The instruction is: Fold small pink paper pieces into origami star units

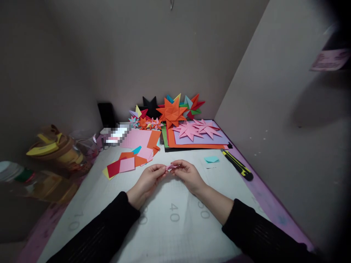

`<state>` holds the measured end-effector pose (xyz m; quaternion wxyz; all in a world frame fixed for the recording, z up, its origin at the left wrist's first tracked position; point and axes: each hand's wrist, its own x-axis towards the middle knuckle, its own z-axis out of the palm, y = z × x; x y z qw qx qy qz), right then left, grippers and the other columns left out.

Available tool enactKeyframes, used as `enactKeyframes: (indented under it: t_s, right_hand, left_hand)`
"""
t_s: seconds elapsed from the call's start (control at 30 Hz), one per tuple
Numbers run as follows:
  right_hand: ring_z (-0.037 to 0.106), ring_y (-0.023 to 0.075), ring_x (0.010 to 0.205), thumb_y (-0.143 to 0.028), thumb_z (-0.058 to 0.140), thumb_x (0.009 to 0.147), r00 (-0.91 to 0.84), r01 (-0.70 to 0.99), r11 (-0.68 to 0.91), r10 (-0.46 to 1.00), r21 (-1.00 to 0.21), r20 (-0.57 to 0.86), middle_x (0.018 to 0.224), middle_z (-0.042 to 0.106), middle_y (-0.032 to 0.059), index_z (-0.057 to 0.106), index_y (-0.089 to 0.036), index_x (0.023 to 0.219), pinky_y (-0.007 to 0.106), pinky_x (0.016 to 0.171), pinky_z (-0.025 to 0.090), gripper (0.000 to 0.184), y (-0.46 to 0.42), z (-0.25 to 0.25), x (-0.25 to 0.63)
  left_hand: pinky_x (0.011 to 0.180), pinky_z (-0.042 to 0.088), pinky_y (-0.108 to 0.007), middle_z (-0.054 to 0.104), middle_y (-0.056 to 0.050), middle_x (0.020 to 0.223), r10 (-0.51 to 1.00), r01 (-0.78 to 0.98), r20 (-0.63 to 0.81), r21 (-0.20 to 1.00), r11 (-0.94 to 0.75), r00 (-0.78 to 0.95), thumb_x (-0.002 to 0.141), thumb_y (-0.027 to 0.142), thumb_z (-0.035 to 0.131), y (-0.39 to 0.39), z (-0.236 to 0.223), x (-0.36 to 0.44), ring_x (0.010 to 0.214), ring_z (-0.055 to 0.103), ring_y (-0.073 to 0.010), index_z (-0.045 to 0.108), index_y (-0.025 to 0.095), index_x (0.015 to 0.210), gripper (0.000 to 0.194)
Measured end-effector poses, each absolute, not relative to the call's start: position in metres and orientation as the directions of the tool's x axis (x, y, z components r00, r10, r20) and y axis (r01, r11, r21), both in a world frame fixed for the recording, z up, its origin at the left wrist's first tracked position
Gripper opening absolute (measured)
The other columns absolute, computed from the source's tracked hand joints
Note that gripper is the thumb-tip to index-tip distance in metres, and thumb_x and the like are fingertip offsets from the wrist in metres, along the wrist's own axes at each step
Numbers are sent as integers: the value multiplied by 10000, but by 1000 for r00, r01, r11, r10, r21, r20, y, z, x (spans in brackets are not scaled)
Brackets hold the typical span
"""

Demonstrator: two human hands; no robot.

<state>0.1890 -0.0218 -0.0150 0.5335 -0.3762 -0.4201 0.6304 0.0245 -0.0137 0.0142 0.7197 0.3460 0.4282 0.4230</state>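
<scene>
Between my two hands is a small piece of folded pink paper [171, 167], held just above the white mat. My left hand [149, 179] pinches its left end with thumb and forefinger. On the other end the fingers of my right hand [189, 175] are closed, partly covering the paper. To the right of my hands lies a small folded turquoise paper [212, 159]. Loose squares of pink paper [127, 164], dark red paper [113, 168] and orange paper [138, 160] are spread to the left of my hands.
Behind my hands stand folded paper stars [172, 112], with pink stars [188, 130] on stacked coloured sheets [197, 145]. A black and yellow utility knife [238, 165] lies at right. A bottle [44, 184], a cup [67, 151] and a black phone-like object [106, 114] stand left.
</scene>
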Motion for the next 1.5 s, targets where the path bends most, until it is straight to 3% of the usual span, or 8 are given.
enactKeyframes:
  t_s: [0.17,0.4,0.53,0.73,1.2,1.5]
  right_hand:
    - [626,138,677,-214,698,659,-112,-289,-73,993,-955,-43,773,671,8,629,-195,878,261,633,488,231,-22,-12,187]
    - [593,135,643,-177,618,689,-86,-140,31,995,-990,43,683,615,-16,580,-195,743,244,582,465,68,-24,-10,186]
    - [551,114,587,-190,631,692,-120,-214,34,991,-976,61,662,580,-36,543,-209,779,227,534,432,125,-26,-8,187]
    - [601,154,706,-364,593,788,-187,-364,-5,980,-932,67,772,634,27,595,-203,850,274,611,474,173,-27,-5,191]
    - [563,115,647,-220,764,630,-97,-386,-38,995,-922,-1,695,624,-18,656,-200,780,245,626,455,186,-20,-14,187]
    - [581,137,686,-247,694,715,-135,-148,136,978,-980,156,764,612,7,678,-193,736,276,655,457,60,-22,-8,190]
  left_hand:
    - [702,481,-209,676,-38,741,889,-322,-337,842,432,311,626,258,789,-14,16,25,691,606,-96,682,121,714,194]
    - [695,470,-210,684,-43,739,869,-320,-339,830,456,359,606,228,800,-19,16,27,691,614,-101,692,111,740,209]
    - [673,459,-203,680,-34,720,889,-351,-322,832,430,325,594,204,805,-18,16,26,667,607,-93,686,117,739,207]
    - [648,457,-235,674,-31,700,935,-315,-245,893,321,257,612,224,786,-15,16,24,644,592,-114,696,126,751,193]
    - [722,467,-266,711,-48,764,961,-203,-163,956,210,224,602,236,789,-15,10,24,715,624,-152,726,143,753,188]
    - [707,471,-257,715,-55,774,964,-77,-113,988,135,241,653,262,758,-18,13,25,726,625,-158,721,145,783,179]
